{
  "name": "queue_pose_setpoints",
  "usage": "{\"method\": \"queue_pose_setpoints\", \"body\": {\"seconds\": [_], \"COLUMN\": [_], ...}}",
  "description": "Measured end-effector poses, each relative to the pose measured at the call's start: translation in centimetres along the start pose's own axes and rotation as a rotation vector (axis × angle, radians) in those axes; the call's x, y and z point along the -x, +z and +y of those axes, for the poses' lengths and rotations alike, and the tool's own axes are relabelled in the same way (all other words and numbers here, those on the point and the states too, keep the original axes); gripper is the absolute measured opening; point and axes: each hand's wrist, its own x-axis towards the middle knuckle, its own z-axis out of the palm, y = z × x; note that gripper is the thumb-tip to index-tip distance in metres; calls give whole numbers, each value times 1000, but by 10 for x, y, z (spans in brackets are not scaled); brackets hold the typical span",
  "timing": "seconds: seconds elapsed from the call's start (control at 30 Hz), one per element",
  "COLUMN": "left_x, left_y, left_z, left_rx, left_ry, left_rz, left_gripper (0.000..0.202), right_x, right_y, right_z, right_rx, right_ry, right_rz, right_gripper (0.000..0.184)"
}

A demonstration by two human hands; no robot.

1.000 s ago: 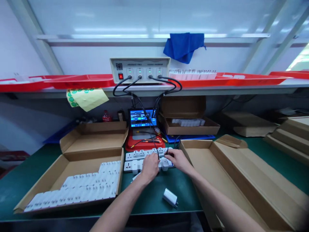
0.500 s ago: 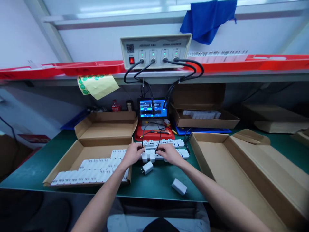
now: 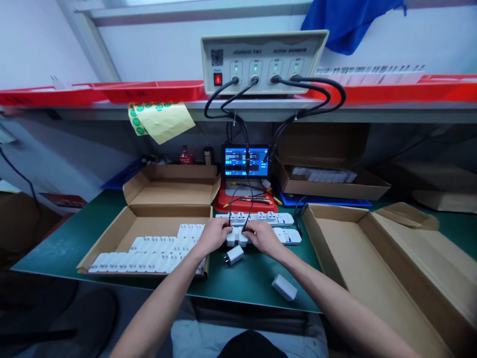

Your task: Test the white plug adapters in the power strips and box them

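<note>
Fingers on both hands curve downward, lying close together rather than spread, over white chargers seated in the front power strip; whether they pinch anything, the view does not show. The left hand rests at that strip's left end and the right hand sits just beside it, with the chargers between them. A second power strip lies directly behind, parallel to the first. Thin black leads drop between the hands from a small screen showing blue readouts. Above it, a tester on the shelf has 4 black cables plugged into its 4 front ports.

A loose charger lies on the green surface just below the left hand, and another sits nearer the edge, to the right. Left of the hands, an open cardboard box holds rows of white chargers. A second open box stands to the right. Behind the strips, a red tray holds small tools, and a third box holds more white units. Red trays line the shelf, and a blue cloth hangs above.
</note>
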Motion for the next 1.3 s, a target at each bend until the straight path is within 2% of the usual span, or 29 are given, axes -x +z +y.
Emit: {"method": "queue_pose_setpoints", "body": {"seconds": [0.2, 0.27, 0.37, 0.5, 0.57, 0.6, 0.7, 0.8, 0.93, 1.0, 1.07, 1.13, 1.2, 1.27, 1.3], "left_x": [5, 7, 9, 12, 13, 14, 17, 26, 39, 44, 48, 51, 56, 60, 61], "left_y": [6, 8, 8, 0, -4, -5, -2, 10, 24, 29, 32, 34, 33, 25, 19], "left_z": [4, 5, 5, 4, 6, 9, 22, 38, 50, 54, 58, 62, 66, 65, 62], "left_rx": [-199, -217, -195, -107, -12, 40, 139, 113, 50, 37, 37, 64, 116, 167, 184], "left_ry": [38, 49, 53, 42, 15, 1, 15, 145, 390, 492, 571, 607, 596, 548, 512], "left_rz": [-21, -9, 8, 25, 88, 140, 297, 335, 253, 212, 189, 180, 173, 164, 170], "left_gripper": [22, 22, 24, 14, 6, 9, 18, 17, 26, 46, 66, 71, 66, 61, 60], "right_x": [0, -2, 2, 22, 35, 40, 46, 43, 41, 45, 50, 55, 61, 66, 69], "right_y": [7, 1, -21, -54, -60, -59, -53, -57, -84, -95, -96, -89, -80, -77, -78], "right_z": [-4, -6, -4, 13, 23, 27, 35, 35, 19, 4, -13, -30, -42, -47, -47], "right_rx": [96, 144, 247, 433, 502, 514, 473, 409, 185, -76, -403, -700, -891, -926, -873], "right_ry": [-9, 0, 10, 2, 2, 5, 5, 0, 22, 29, 60, 132, 218, 278, 288], "right_rz": [-34, -70, -125, -231, -284, -296, -294, -305, -209, -136, -94, -82, -91, -97, -93], "right_gripper": [10, 9, 11, 47, 67, 70, 58, 42, 36, 34, 40, 52, 61, 67, 70]}}
